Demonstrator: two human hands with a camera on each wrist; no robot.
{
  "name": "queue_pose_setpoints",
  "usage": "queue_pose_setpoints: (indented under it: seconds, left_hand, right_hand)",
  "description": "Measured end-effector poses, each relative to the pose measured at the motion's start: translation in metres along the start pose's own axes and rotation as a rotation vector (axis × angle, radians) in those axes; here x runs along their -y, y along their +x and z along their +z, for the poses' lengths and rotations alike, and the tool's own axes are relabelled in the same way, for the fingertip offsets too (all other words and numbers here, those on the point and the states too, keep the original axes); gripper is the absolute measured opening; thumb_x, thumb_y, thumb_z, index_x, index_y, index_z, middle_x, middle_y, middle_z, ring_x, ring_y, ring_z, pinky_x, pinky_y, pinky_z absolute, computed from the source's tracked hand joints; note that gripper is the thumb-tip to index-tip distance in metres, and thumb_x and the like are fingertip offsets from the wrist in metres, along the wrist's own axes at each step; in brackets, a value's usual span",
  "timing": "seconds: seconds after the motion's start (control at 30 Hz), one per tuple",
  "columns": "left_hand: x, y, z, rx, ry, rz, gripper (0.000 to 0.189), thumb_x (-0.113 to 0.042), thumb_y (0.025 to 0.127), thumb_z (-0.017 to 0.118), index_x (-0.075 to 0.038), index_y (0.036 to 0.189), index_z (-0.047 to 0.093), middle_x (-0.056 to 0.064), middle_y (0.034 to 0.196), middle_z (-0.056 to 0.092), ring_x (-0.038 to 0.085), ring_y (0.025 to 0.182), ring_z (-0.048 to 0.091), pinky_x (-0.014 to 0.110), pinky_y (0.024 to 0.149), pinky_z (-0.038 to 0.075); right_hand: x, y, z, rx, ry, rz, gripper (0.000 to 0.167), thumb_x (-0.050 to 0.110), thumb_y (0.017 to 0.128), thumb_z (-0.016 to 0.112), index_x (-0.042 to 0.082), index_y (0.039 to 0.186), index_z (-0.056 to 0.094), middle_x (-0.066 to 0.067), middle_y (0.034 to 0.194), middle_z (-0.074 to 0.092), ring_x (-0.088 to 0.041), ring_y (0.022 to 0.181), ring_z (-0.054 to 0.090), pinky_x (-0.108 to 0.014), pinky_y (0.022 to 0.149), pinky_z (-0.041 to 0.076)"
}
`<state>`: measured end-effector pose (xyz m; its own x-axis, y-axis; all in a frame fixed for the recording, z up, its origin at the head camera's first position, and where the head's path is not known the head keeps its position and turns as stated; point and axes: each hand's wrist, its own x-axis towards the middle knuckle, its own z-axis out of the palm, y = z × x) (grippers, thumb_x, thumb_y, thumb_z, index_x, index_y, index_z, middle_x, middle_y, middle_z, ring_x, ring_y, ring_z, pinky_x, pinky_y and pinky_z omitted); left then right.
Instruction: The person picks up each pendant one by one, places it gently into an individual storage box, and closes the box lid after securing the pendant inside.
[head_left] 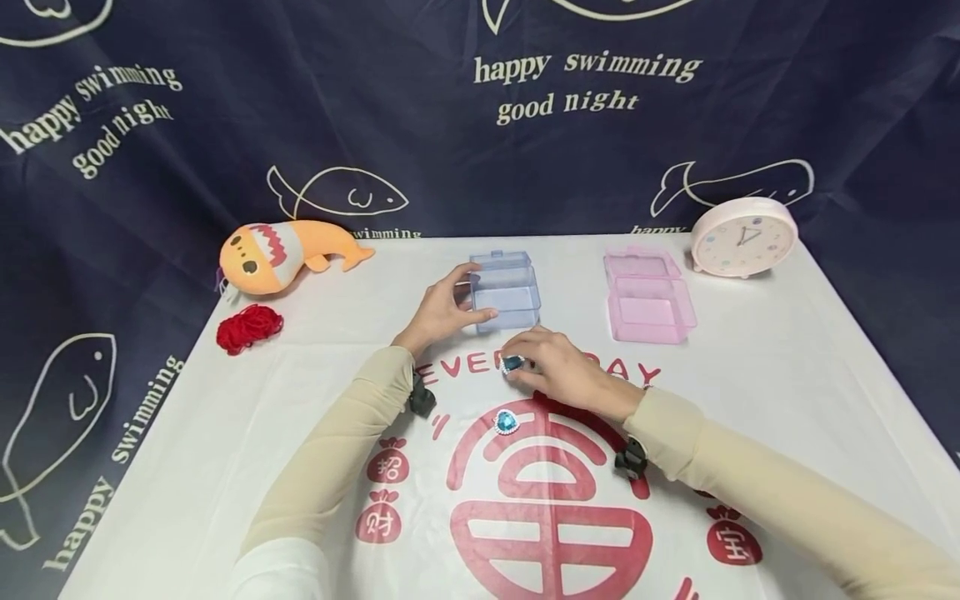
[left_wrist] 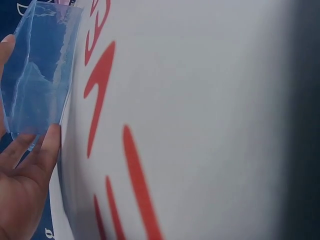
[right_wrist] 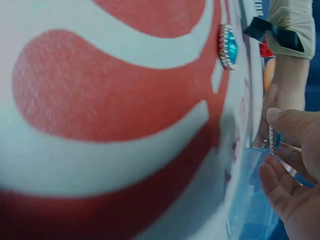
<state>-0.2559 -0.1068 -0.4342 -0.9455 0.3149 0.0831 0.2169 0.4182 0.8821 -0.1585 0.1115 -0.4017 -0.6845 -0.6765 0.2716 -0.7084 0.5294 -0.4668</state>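
Observation:
A clear blue plastic box (head_left: 517,298) with its lid raised stands on the table. My left hand (head_left: 437,313) grips its left side, thumb at the front and fingers further back; the left wrist view shows the same box (left_wrist: 40,75) against the fingertips. Just in front of the box, my right hand (head_left: 564,368) pinches a blue gem ornament (head_left: 512,364) rimmed with small clear stones. In the right wrist view this ornament (right_wrist: 272,141) is edge-on between thumb and fingers. A second blue gem, heart-shaped (head_left: 506,422), lies on the cloth nearer me.
A pink plastic box (head_left: 648,310), lid open, stands to the right, with a pale pink clock (head_left: 745,237) behind it. Back left lie an orange plush toy (head_left: 281,257) and a bundle of red yarn (head_left: 250,328). A dark fish-print curtain (head_left: 450,125) hangs behind the table.

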Motion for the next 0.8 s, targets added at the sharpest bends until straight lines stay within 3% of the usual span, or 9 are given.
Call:
queue_pose_setpoints:
  seconds: [0.2, 0.43, 0.57, 0.8]
  left_hand:
    - [-0.001, 0.001, 0.001, 0.015, 0.013, 0.001, 0.077, -0.020, 0.074, 0.085, -0.013, 0.140, 0.044, 0.015, 0.137, 0.053, 0.029, 0.124, 0.056, 0.032, 0.098, 0.051]
    - [-0.003, 0.002, -0.002, -0.001, 0.052, 0.006, 0.075, -0.022, 0.074, 0.085, -0.015, 0.138, 0.046, 0.012, 0.137, 0.054, 0.028, 0.122, 0.058, 0.031, 0.096, 0.052]
    - [-0.002, 0.002, -0.002, 0.001, 0.045, -0.003, 0.076, -0.023, 0.074, 0.085, -0.016, 0.139, 0.046, 0.012, 0.136, 0.054, 0.028, 0.123, 0.057, 0.031, 0.097, 0.052]
    - [-0.002, 0.001, -0.003, 0.007, 0.043, -0.018, 0.076, -0.022, 0.075, 0.085, -0.016, 0.139, 0.044, 0.013, 0.139, 0.052, 0.028, 0.125, 0.056, 0.032, 0.097, 0.052]
  right_hand:
    - [-0.002, 0.000, -0.023, -0.055, -0.007, -0.020, 0.022, 0.010, 0.084, 0.075, 0.002, 0.104, 0.070, -0.011, 0.109, 0.070, -0.025, 0.103, 0.063, -0.041, 0.089, 0.054]
    - [-0.009, 0.021, -0.043, -0.126, -0.005, -0.010, 0.025, 0.005, 0.083, 0.075, 0.000, 0.106, 0.069, -0.013, 0.111, 0.070, -0.027, 0.099, 0.064, -0.041, 0.083, 0.056]
    - [-0.016, 0.035, -0.045, -0.120, 0.022, 0.020, 0.026, 0.005, 0.083, 0.075, 0.000, 0.108, 0.069, -0.015, 0.113, 0.069, -0.026, 0.093, 0.065, -0.040, 0.077, 0.057]
    - [-0.026, 0.056, -0.042, -0.090, 0.008, 0.043, 0.027, 0.007, 0.084, 0.074, 0.000, 0.109, 0.069, -0.015, 0.114, 0.069, -0.027, 0.097, 0.065, -0.038, 0.079, 0.057]
